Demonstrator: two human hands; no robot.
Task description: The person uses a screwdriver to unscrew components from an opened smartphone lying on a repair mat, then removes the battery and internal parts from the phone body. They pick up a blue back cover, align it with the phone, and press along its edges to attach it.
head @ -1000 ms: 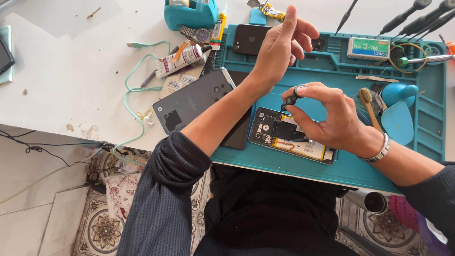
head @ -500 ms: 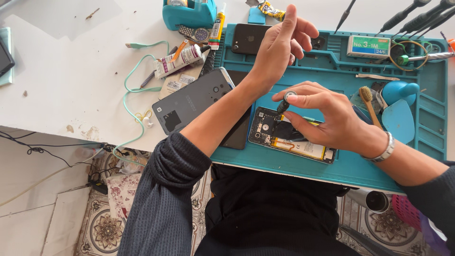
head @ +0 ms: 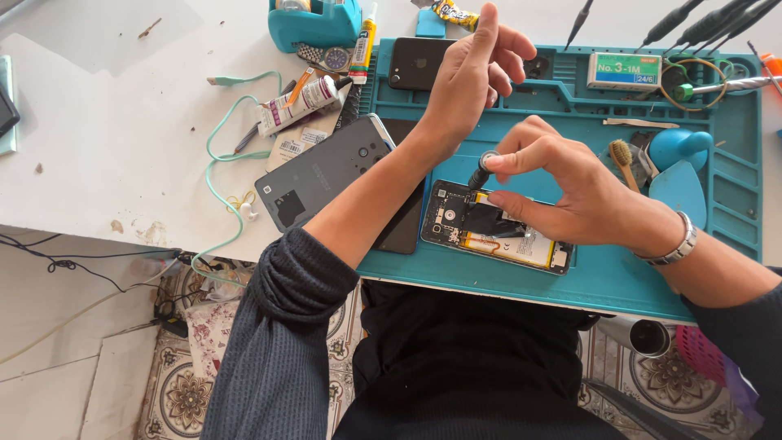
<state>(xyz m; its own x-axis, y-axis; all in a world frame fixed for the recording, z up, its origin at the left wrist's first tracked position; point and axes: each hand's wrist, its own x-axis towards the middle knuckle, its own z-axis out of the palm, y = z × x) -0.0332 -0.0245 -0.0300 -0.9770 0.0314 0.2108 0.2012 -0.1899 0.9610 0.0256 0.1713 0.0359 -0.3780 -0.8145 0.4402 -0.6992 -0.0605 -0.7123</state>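
Right hand [head: 570, 191] pinches small precision screwdriver [head: 479, 173] between thumb and fingertips, tip down on opened phone [head: 497, 228] at mat's 6 o'clock edge. Left hand [head: 472, 73] lifted at 12 o'clock, fingers loose, grasping nothing. Phone unbraced (risk): driver slip could gouge board or yellow battery [head: 513, 244]. Blue mat [head: 733, 187] beneath.

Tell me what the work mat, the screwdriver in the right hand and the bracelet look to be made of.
Mat: likely silicone or soft rubber, matte teal with moulded compartments. Screwdriver in the right hand: dark shaft, probably metal or plastic, with a shiny cap that looks metallic. Bracelet: silvery glossy links, apparently metal.
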